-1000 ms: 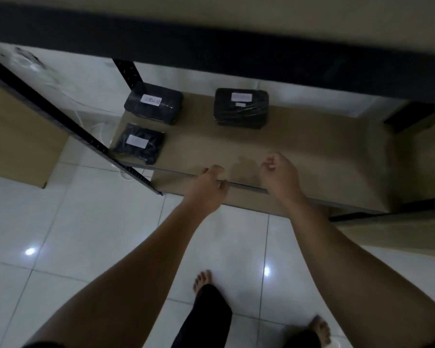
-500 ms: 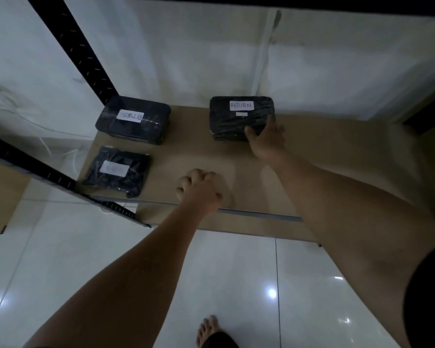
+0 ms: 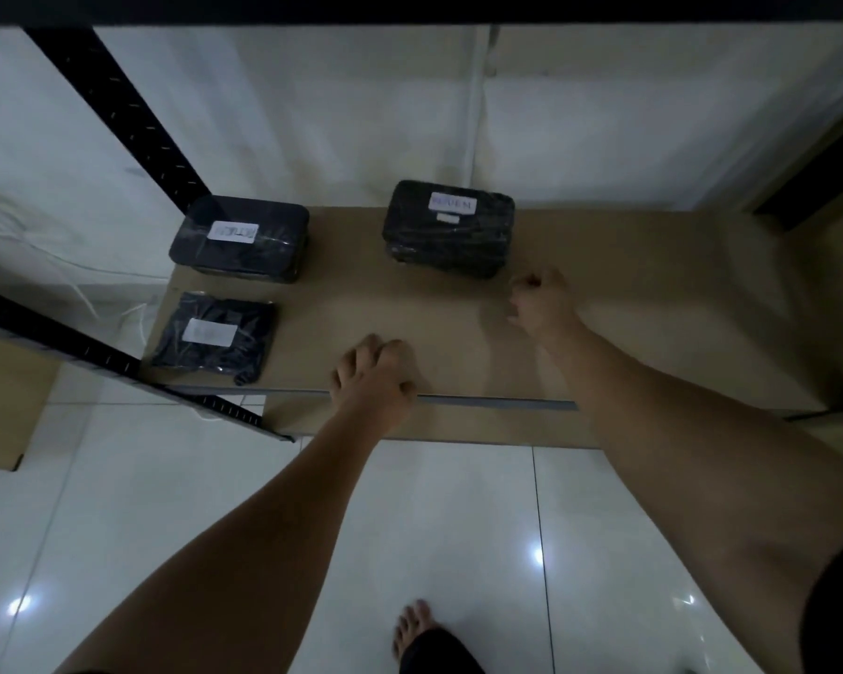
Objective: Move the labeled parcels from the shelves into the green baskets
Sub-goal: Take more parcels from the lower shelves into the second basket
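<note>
While three black parcels lie on the shelf [image 3: 653, 294], namely the far-left parcel [image 3: 239, 240], near-left parcel [image 3: 213, 340] and far-right parcel [image 3: 448, 231], both hands hold nothing. The left hand [image 3: 373, 377] has its fingers curled at the near edge, and the right hand [image 3: 543, 301] is fisted just beside the far-right parcel. The label writing is blurred.

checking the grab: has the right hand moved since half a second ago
Yes: the right hand has drawn back from the right parcel toward the shelf front, now clear of it.

Dim room; pale wall [image 3: 312, 114]; glossy white tile floor [image 3: 458, 503], light reflections.
</note>
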